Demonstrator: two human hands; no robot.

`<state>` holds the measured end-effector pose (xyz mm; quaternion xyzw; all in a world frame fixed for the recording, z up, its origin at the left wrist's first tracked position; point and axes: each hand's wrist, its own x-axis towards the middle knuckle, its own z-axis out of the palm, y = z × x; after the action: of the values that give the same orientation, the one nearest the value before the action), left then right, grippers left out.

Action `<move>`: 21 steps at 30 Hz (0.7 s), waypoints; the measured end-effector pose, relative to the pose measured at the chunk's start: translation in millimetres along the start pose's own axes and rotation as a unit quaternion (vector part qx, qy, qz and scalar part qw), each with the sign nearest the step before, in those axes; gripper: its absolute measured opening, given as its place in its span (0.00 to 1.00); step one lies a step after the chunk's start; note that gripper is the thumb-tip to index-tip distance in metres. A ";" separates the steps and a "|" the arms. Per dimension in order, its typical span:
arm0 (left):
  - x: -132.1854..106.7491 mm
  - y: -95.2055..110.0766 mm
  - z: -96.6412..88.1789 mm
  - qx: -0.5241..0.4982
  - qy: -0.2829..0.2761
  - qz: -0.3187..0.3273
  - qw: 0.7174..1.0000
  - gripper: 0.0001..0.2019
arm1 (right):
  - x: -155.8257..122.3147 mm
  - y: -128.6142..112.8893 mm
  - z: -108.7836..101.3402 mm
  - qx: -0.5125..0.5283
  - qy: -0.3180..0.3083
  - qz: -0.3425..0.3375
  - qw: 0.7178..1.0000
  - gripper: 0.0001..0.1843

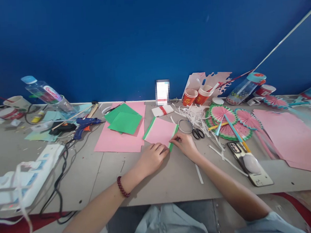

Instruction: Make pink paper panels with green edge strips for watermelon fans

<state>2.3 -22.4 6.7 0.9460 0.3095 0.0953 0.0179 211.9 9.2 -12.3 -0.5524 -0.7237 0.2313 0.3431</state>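
A pink paper (160,131) with green strips along its left and right edges lies on the table before me. My left hand (152,157) is at its near edge, fingers bent and close together, with the fingertips on the paper by the near right corner. At the right edge, my right hand (183,144) pinches the green strip (175,132) between thumb and fingertips. A pale line runs beside that strip. My left thumb is mostly hidden. Just beyond my right hand lie black-handled scissors (198,133) and a roll of clear tape (185,126).
Green sheets (126,123) lie on pink paper (115,143) to the left, beside a blue glue gun (84,125) and power strip (41,174). Rightward are paper scraps (194,115), watermelon-patterned paper fans (225,121), red cups (189,98), and a phone (252,165).
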 end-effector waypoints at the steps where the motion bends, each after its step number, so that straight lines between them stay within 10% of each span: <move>1: 0.1 0.0 -0.1 -0.002 -0.002 -0.001 1.000 0.15 | 0.0 -1.1 -0.2 -0.004 0.000 0.002 1.000 0.14; 21: 0.6 1.0 -3.7 0.002 -0.004 -0.001 1.000 0.15 | 2.0 2.5 1.0 -0.018 0.006 -0.028 0.999 0.11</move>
<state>2.6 -22.9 10.5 0.9460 0.3108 0.0907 0.0172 212.4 11.9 -14.2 -0.5395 -0.7408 0.2052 0.3434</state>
